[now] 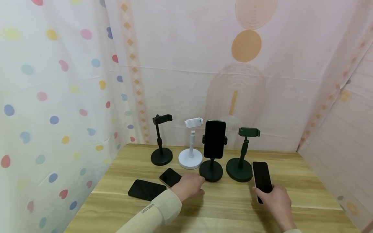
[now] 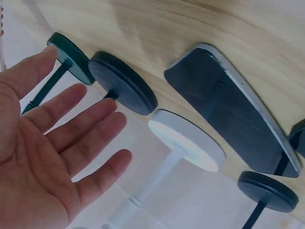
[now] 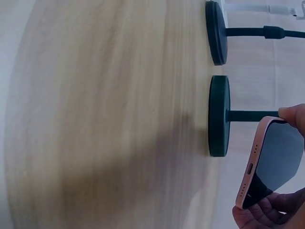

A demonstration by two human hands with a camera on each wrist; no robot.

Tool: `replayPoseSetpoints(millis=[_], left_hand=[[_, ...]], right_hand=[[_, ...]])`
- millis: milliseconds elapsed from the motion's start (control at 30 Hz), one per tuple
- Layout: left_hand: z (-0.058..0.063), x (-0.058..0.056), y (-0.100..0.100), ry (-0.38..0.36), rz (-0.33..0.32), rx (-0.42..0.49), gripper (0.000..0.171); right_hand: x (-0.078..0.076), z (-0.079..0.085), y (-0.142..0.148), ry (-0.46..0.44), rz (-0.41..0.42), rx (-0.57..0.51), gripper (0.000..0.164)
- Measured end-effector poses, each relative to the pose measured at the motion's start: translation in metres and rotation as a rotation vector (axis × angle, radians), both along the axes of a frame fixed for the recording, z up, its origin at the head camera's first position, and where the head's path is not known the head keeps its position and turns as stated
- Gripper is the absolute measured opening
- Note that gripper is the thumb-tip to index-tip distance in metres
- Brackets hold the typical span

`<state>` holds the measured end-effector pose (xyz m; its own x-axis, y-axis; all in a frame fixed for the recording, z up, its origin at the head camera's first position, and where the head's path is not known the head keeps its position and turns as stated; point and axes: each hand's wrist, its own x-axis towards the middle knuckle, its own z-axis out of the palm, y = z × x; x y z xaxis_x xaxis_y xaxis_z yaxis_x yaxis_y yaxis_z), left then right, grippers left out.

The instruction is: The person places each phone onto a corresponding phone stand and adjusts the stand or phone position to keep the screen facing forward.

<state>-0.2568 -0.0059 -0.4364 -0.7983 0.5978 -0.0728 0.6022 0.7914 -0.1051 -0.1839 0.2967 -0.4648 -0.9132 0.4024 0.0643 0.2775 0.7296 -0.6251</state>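
Observation:
My right hand (image 1: 278, 202) grips a smartphone (image 1: 262, 179) by its lower end, thumb on one side and fingers on the other. In the right wrist view its pink edge (image 3: 251, 164) shows. Just beyond it stands a dark green phone stand (image 1: 239, 170) with a vacant clamp. My left hand (image 1: 189, 186) is held above the table with fingers spread and nothing in them, as the left wrist view shows. Near that hand lie two dark phones, a smaller one (image 1: 170, 177) and a larger one (image 1: 147, 190). Behind it, a black stand (image 1: 211, 171) holds an upright phone (image 1: 215, 139).
A white phone stand (image 1: 190, 159) and another black stand (image 1: 161, 156) are at the back left, their clamps vacant. The wooden table (image 1: 227, 210) ends at a patterned curtain (image 1: 180, 64) behind the stands. A dotted curtain (image 1: 58, 106) hangs on the left.

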Motion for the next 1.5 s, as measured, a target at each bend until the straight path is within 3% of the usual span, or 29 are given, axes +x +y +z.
replayPoseSetpoints(millis=[333,567,700,1033,1267,1500], left_hand=[[0.013,0.008,0.023,0.132,-0.125,0.054,0.033],[0.018,0.01,0.031,0.377,-0.283,0.141,0.031],[0.023,0.009,0.035,0.489,-0.328,0.171,0.028],[0.052,0.007,0.055,0.531,-0.358,0.191,0.026],[0.078,0.0,0.076,0.572,-0.347,0.181,0.025],[0.094,-0.01,0.093,0.741,-0.328,0.135,0.03]], right_hand=[[-0.003,0.007,-0.008,0.093,-0.037,-0.029,0.074],[-0.004,0.013,-0.011,0.17,-0.061,-0.008,0.075],[-0.005,0.016,-0.013,0.192,-0.07,-0.009,0.076],[-0.008,0.025,-0.017,0.18,-0.063,-0.035,0.092],[-0.012,0.032,-0.021,0.236,-0.047,-0.025,0.086],[-0.017,0.039,-0.02,0.277,-0.054,-0.058,0.085]])
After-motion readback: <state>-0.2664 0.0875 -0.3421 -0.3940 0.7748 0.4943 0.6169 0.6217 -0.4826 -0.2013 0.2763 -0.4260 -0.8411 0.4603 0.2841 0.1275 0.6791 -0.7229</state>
